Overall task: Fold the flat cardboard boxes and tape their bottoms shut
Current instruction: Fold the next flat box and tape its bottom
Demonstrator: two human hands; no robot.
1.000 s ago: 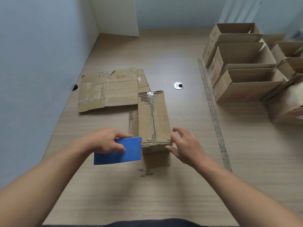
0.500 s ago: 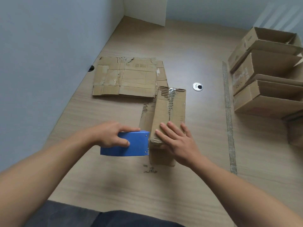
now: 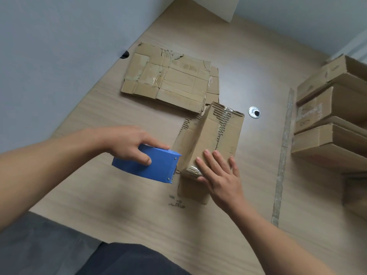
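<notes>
Small folded box (image 3: pixel 214 139) stands mid-table, bottom flaps up, a little right of centre on the wooden table (image 3: pixel 139 211). Its long axis runs near to far, leaning slightly right, and the torn centre seam follows that line. Right hand (image 3: pixel 220 175) lies flat over the near end of the flaps, fingers straight and spread, pressing them down; thumb sits at the near edge. Left hand (image 3: pixel 131 147) is clenched round a blue tape dispenser (image 3: pixel 151 165), forefinger along its top, thumb on the near face. The dispenser's cutter end points right and sits just beside the box's near-left corner; cannot tell whether it touches. A bit of clear tape seems to be on the near end already. Judgement: taping step just starting. The seam lies right and far of the dispenser mouth, so the left hand needs to shift right onto the seam and pull far along the long axis, while the right hand, which covers the starting stretch, gives way. Flat cardboard sheets (image 3: pixel 170 78) wait far-left; finished boxes (image 3: pixel 327 116) are stacked at the right edge, well apart. Metal grommet (image 3: pixel 254 112) near the box's far-right corner.
</notes>
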